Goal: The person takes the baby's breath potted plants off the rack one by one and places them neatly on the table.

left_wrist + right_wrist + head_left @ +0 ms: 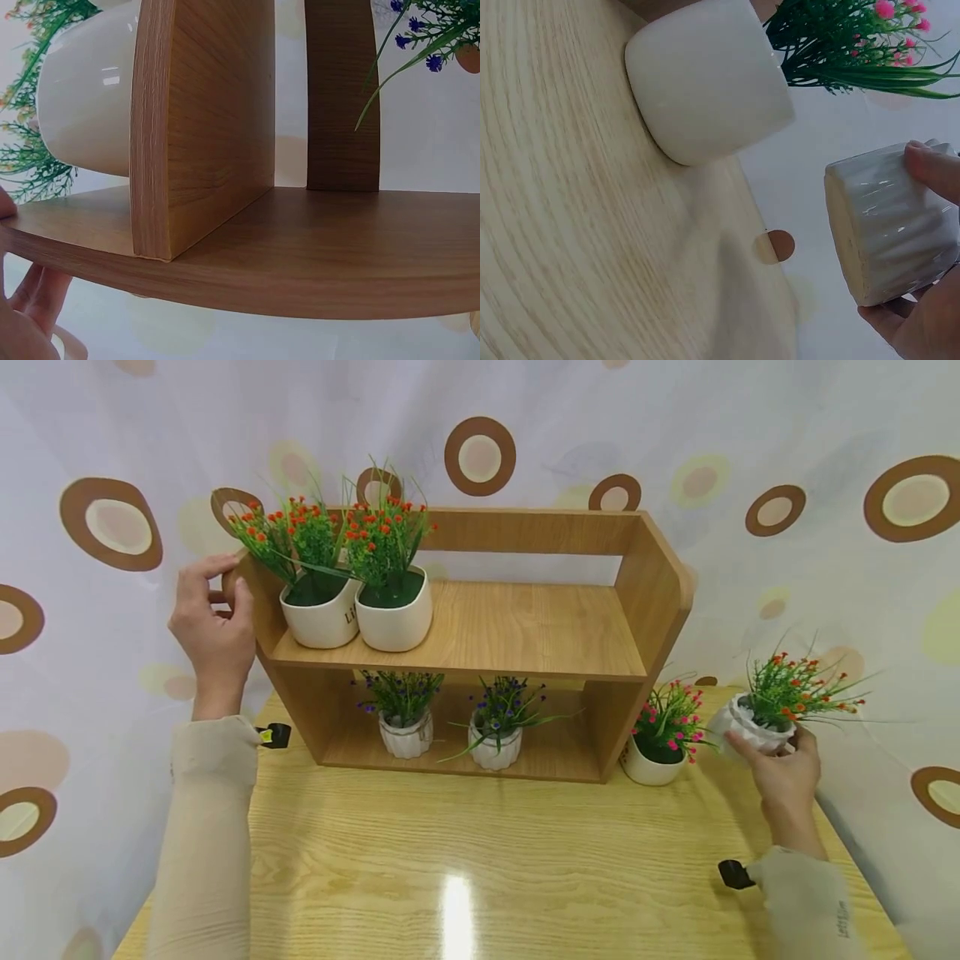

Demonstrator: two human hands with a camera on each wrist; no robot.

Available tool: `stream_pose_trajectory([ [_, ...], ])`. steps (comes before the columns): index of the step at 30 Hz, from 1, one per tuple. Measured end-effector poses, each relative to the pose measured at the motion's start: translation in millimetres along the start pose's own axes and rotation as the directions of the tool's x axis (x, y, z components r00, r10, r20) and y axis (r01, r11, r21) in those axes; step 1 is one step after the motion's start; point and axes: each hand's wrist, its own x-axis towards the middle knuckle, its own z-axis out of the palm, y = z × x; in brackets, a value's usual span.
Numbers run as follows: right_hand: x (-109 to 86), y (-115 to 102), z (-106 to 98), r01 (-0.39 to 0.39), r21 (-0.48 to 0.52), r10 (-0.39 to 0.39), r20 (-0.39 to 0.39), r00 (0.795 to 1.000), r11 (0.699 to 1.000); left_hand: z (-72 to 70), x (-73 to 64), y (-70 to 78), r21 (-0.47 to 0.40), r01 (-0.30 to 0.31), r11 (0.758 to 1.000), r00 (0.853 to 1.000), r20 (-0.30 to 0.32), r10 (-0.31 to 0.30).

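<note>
At the upper left corner of a two-tier wooden shelf (525, 622), my left hand (216, 631) grips the side panel (337, 247), thumb on its inner face and fingers on the outer one. My right hand (787, 777) holds a potted plant with orange flowers, its ribbed white pot (900, 225) tilted and raised off the table. Just left of it, a smooth white pot with pink flowers (654, 762) stands beside the shelf's right side. Two white pots with red-orange flowers, a left one (318, 620) and a right one (395, 618), sit side by side on the upper tier.
On the lower tier stand two ribbed white pots with purple-blue flowers, one left (407, 737) and one nearer the middle (497, 748). The shelf rests on a light wooden table (375, 852). Behind hangs a white curtain (555, 418) with brown ring patterns.
</note>
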Motion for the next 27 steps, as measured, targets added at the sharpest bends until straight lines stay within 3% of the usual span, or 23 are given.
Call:
stream_pose_trajectory([
  [8,1.8,17,0,0.009,-0.137,-0.006,0.025,1.0,0.99,-0.5,-0.2,-1.2,0.003,-0.016,1.0,1.0,0.004,0.016],
  [19,6.6,30,9,0.03,-0.178,-0.026,0.024,0.999,0.984,0.7,-0.5,-3.3,0.011,-0.014,1.0,1.0,0.02,0.014],
  [27,6.0,33,14,0.022,-0.237,0.006,0.115,0.993,0.971,-2.6,0.8,-2.1,0.018,-0.043,0.999,0.999,0.031,0.043],
])
